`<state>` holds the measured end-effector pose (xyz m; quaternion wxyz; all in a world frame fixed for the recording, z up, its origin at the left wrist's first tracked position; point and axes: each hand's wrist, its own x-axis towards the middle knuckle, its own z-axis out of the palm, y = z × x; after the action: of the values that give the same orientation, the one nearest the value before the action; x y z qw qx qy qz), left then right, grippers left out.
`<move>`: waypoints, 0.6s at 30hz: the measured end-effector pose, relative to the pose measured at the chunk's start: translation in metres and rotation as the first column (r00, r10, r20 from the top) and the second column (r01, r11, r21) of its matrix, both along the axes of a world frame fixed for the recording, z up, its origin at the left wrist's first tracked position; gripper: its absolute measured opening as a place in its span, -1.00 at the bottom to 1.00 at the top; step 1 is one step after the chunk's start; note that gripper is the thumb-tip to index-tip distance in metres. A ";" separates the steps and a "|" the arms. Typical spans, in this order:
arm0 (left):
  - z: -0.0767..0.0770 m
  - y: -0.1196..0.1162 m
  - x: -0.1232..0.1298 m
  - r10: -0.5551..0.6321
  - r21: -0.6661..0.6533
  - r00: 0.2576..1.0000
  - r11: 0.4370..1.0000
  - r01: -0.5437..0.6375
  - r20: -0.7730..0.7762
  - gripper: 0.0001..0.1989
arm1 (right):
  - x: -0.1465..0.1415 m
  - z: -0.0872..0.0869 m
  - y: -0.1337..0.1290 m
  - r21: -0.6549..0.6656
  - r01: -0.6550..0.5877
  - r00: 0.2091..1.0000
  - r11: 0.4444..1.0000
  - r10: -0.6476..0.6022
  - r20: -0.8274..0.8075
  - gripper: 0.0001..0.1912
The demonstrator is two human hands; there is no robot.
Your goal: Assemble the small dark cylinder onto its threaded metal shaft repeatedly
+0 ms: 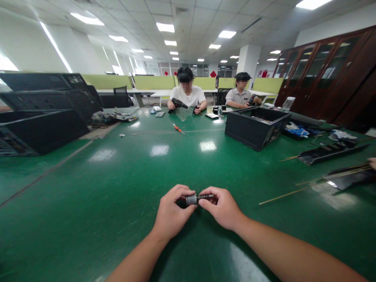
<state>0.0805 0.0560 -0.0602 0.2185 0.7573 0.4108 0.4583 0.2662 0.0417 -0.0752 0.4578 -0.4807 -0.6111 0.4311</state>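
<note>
Green tabletop [132,168] in the head view bears a black case [242,131]. Nearer than and left of the case, the left hand [172,211] pinches a grey cylinder [191,199]; the right hand [225,207] pinches a dark shaft [205,197] at its end. Judged risk: slack fingertip pressure could let either slip and roll toward the case.

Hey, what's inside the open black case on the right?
Some pale, jumbled bits show inside the case, too small to name. Its near wall hides the bottom, so anything lying low there can't be seen.
</note>
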 end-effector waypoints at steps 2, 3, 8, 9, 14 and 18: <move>0.001 -0.001 0.000 -0.005 0.005 1.000 1.000 0.005 0.006 -0.81 | 0.000 0.001 0.000 0.001 -0.004 1.000 1.000 0.004 -0.001 -0.84; 0.001 -0.001 0.000 -0.007 0.009 1.000 1.000 0.007 0.008 -0.82 | 0.000 0.001 0.000 0.003 -0.007 1.000 1.000 0.007 -0.002 -0.85; 0.003 -0.003 0.001 0.006 0.020 1.000 1.000 -0.006 0.006 -0.79 | 0.000 0.002 0.000 0.008 -0.008 1.000 1.000 0.008 -0.008 -0.86; 0.003 -0.003 0.001 0.008 0.022 1.000 1.000 -0.008 0.006 -0.78 | 0.000 0.003 -0.001 0.010 -0.009 1.000 1.000 0.009 -0.009 -0.86; 0.004 -0.003 0.001 0.008 0.035 1.000 0.999 -0.008 0.009 -0.79 | -0.001 0.005 -0.002 0.021 0.001 1.000 1.000 -0.001 0.000 -0.86; 0.005 -0.004 0.001 0.018 0.036 1.000 0.999 -0.018 0.010 -0.81 | -0.001 0.005 -0.002 0.022 -0.001 1.000 1.000 0.001 -0.019 -0.85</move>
<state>0.0813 0.0524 -0.0555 0.2026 0.7551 0.4083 0.4713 0.2655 0.0398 -0.0701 0.4685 -0.4713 -0.6116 0.4293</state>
